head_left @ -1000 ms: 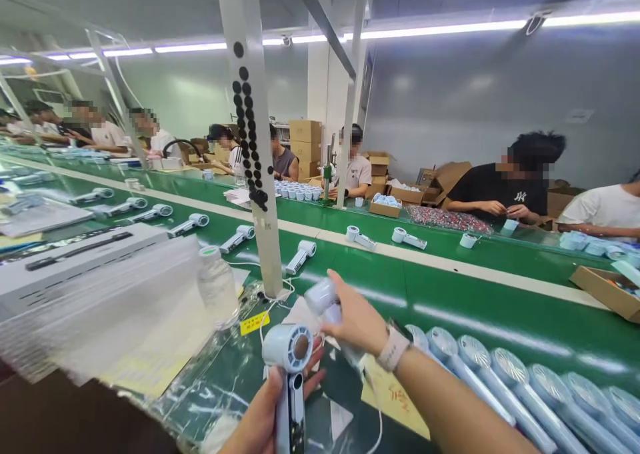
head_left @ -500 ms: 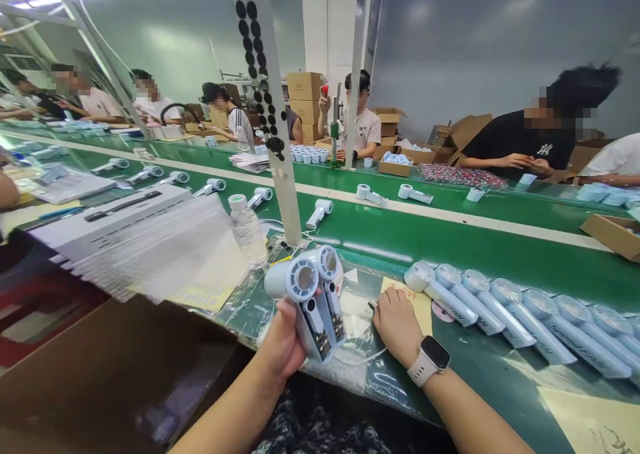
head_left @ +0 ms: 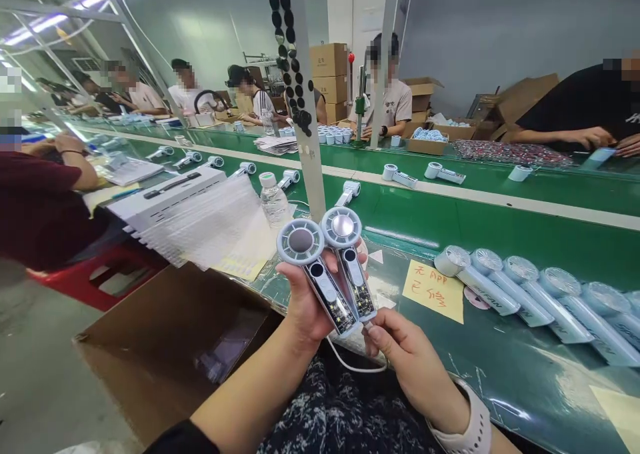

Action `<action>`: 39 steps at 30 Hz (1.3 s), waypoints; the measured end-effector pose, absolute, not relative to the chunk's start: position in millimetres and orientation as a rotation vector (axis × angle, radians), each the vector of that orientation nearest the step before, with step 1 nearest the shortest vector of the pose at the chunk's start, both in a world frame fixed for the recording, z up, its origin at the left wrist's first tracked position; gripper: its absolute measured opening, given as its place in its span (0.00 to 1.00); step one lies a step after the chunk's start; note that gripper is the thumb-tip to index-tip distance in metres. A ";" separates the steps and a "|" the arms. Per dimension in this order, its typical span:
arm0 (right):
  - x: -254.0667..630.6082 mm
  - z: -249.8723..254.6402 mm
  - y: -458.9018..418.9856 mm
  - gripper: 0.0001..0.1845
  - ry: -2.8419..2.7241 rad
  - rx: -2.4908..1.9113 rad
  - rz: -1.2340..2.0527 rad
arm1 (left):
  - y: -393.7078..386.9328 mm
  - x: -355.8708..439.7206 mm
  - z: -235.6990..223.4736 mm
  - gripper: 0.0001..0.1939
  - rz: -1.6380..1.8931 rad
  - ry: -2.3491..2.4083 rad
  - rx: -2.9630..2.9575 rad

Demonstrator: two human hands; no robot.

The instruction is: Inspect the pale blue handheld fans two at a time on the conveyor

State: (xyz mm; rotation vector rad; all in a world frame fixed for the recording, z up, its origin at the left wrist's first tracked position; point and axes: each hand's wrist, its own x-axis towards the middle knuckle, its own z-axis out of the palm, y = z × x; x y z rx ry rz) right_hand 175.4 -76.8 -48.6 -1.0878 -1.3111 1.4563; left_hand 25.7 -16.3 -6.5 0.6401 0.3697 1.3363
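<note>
My left hand (head_left: 304,304) is wrapped round two light-blue handheld fans side by side, a left fan (head_left: 325,287) and a right fan (head_left: 354,267). Their round heads point up, and both handles show bare circuit boards with small lights glowing. At the foot of the right fan, my right hand (head_left: 413,354) pinches the end of a white cable (head_left: 356,370). The plug is mostly hidden by the fingers, and whether it sits fully in the fan I cannot tell. The cable hangs in a loop below both hands.
A row of light-blue fans (head_left: 533,294) lies on the right, beside a yellow note (head_left: 434,291). More fans sit on the green conveyor (head_left: 450,222). Left of centre stand a bottle (head_left: 274,201) and stacked plastic sheets (head_left: 215,221); a cardboard box (head_left: 165,347) is below. Several co-workers sit along the line.
My right hand has left the tabletop and come to the base of the right fan with the cable end. The fans have turned so their fronts face me, and their boards now glow.
</note>
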 end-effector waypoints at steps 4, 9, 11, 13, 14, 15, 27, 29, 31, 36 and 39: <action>160.7 -53.6 -82.6 0.24 -1.094 -0.956 1.497 | -18.8 30.5 -7.7 0.34 1.370 0.387 0.672; 156.3 -56.1 -82.5 0.25 -1.063 -0.892 1.592 | -22.1 34.5 -11.7 0.33 1.434 0.390 0.717; 160.8 -52.5 -81.4 0.25 -1.179 -0.944 1.555 | -20.6 32.5 -10.6 0.33 1.404 0.387 0.727; 168.3 -47.2 -79.7 0.24 -1.310 -0.997 1.472 | -17.7 28.6 -7.9 0.34 1.377 0.376 0.728; 172.8 -44.9 -78.3 0.24 -1.367 -1.008 1.419 | -16.4 26.3 -6.4 0.34 1.378 0.369 0.728; 177.4 -43.2 -76.3 0.25 -1.409 -1.021 1.356 | -15.4 23.9 -4.9 0.33 1.381 0.366 0.727; 199.4 -40.9 -67.0 0.30 -1.138 -0.874 1.385 | -15.9 13.8 -28.2 0.21 1.053 0.582 1.008; 202.7 -40.1 -70.0 0.26 -1.007 -0.885 1.410 | -11.9 16.6 -30.9 0.22 1.021 0.567 0.925; 205.5 -40.8 -72.0 0.21 -0.876 -0.894 1.462 | -12.5 20.3 -32.7 0.24 0.934 0.506 0.877; 206.4 -40.9 -78.5 0.15 -0.807 -0.794 1.535 | -28.1 26.0 -32.9 0.25 0.878 0.349 0.993; 204.5 -41.2 -83.0 0.14 -0.852 -0.762 1.534 | -33.0 25.8 -31.4 0.25 0.864 0.313 1.056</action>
